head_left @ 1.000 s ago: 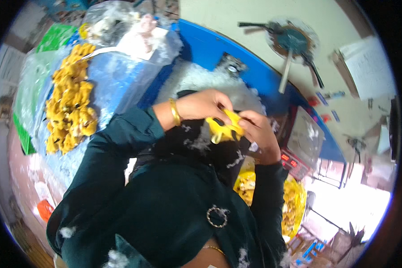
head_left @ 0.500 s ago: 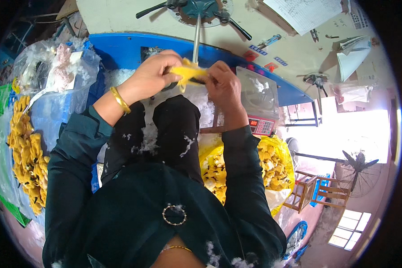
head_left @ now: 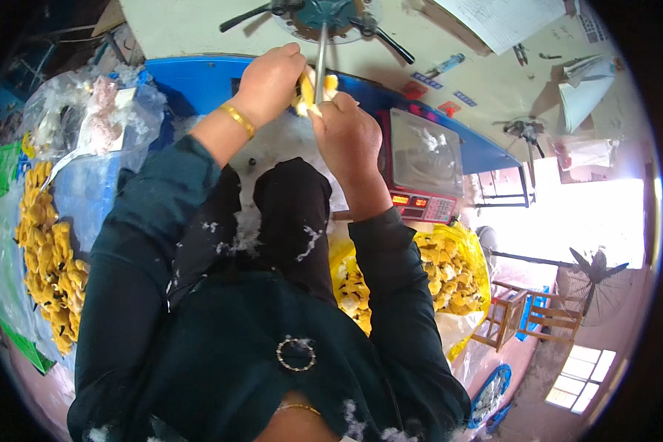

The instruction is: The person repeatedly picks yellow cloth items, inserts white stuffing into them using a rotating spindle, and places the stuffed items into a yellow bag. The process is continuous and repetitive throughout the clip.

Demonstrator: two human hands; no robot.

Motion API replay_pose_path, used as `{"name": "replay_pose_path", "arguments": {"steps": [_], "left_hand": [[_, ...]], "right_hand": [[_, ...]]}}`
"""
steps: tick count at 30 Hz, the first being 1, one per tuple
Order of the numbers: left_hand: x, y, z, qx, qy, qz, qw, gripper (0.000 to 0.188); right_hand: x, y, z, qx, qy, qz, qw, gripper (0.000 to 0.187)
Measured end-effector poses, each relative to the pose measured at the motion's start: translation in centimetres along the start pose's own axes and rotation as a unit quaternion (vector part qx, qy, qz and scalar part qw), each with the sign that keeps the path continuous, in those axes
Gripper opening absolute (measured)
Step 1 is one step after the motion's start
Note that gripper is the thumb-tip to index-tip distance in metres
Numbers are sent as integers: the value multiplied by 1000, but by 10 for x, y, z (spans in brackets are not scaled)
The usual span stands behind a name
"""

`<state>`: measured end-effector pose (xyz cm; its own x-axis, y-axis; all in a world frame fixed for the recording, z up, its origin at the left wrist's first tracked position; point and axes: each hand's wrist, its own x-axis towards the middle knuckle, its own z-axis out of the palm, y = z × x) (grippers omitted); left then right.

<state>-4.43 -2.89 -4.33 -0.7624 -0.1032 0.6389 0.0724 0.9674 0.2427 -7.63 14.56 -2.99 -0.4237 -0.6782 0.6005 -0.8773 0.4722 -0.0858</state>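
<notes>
A small yellow plush toy piece [head_left: 331, 83] with pale parts sits around or against the thin metal tube [head_left: 322, 55] that sticks out from the machine head. My left hand [head_left: 274, 82] pinches its left side, its fingertips partly hidden behind the hand. Just below the tube's end, my right hand [head_left: 348, 136] closes on the toy's lower part. How far the tube goes into the plush cannot be made out. Both forearms reach up over my dark trousers, which carry white stuffing fluff [head_left: 247, 225].
Many yellow plush pieces lie heaped at the left [head_left: 46, 254]. More fill a yellow bag [head_left: 449, 269] at the right, below a red scale [head_left: 423, 205]. Black handles [head_left: 390, 46] flank the tube. A blue table edge [head_left: 191, 81] runs in front, and a fan [head_left: 591, 276] stands far right.
Both hands have carried the plush piece from in front of the tube up to it. My left hand moved up and right; my right hand turned and shifted slightly left.
</notes>
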Motion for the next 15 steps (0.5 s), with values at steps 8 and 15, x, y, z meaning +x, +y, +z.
{"name": "replay_pose_path", "arguments": {"steps": [8,15], "left_hand": [[-26,20,-28,-127,-82,29,988,11],[-20,41,-33,-98,-52,17,994,20]], "right_hand": [[-24,22,-33,170,-65,115,977,22],[-12,33,-29,176,-35,93,979,16]]}}
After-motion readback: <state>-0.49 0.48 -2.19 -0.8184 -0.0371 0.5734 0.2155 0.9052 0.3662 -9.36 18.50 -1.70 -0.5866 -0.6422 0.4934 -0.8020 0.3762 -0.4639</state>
